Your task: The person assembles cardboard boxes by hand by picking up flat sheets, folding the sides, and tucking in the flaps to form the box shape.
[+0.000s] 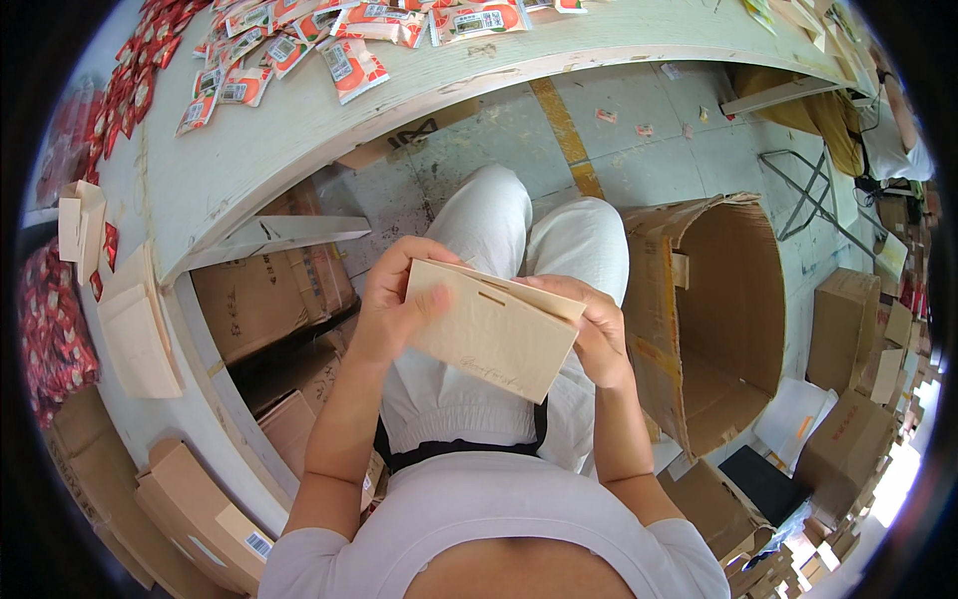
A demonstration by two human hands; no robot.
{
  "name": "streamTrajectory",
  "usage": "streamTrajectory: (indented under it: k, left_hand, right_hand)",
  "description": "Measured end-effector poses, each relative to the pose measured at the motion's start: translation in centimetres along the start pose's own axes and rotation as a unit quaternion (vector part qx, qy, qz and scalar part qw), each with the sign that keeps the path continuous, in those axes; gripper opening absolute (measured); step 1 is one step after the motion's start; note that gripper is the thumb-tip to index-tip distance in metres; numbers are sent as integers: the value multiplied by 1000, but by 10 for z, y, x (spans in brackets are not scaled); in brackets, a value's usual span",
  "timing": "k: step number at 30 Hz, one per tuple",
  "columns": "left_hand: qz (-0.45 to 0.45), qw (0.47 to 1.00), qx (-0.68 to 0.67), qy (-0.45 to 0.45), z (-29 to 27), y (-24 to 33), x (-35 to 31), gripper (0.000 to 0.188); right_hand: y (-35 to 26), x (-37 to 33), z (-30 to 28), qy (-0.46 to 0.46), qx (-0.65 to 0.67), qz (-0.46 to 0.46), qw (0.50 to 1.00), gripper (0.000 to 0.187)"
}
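Note:
A flat cream-coloured cardboard box [484, 344] is held above my lap, tilted down to the right. Its near face carries a short slot close to the upper edge and a line of script lower down. My left hand [399, 299] grips the box's left end, thumb pressed on the face and fingers behind. At the upper right corner, my right hand [597, 324] is closed on the edge, where a flap [549, 298] stands slightly apart from the face. Most of the right fingers are hidden behind the card.
Orange-and-white packets [359, 70] and red packets [130, 85] lie on the white table [239, 165] ahead. Flat cream boxes [140, 329] rest on its left part. An open brown carton [649, 299] stands by my right knee. Another person [893, 135] is at the far right.

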State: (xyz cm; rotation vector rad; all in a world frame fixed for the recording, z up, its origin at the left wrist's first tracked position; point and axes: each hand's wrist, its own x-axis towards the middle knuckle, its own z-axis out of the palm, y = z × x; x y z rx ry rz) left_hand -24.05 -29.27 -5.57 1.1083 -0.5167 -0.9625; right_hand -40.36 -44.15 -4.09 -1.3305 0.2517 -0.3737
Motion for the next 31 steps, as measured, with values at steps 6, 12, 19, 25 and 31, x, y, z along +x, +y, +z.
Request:
streamTrajectory:
  k: [6, 12, 19, 25, 31]
  left_hand:
    - [2, 995, 9, 97, 13, -10, 1, 18]
    - [60, 992, 33, 105, 11, -24, 0, 36]
    - [73, 982, 80, 157, 26, -43, -7, 41]
    - [98, 980, 141, 97, 49, -41, -1, 44]
    - [85, 982, 169, -4, 67, -54, 18, 42]
  right_hand:
    - [-4, 2, 25, 129, -38, -29, 990, 29]
    - [9, -2, 21, 134, -76, -12, 988, 21]
    - [16, -4, 10, 190, -31, 75, 978, 26]
    - [25, -29, 6, 274, -106, 15, 956, 27]
    - [27, -53, -18, 316, -69, 23, 946, 25]
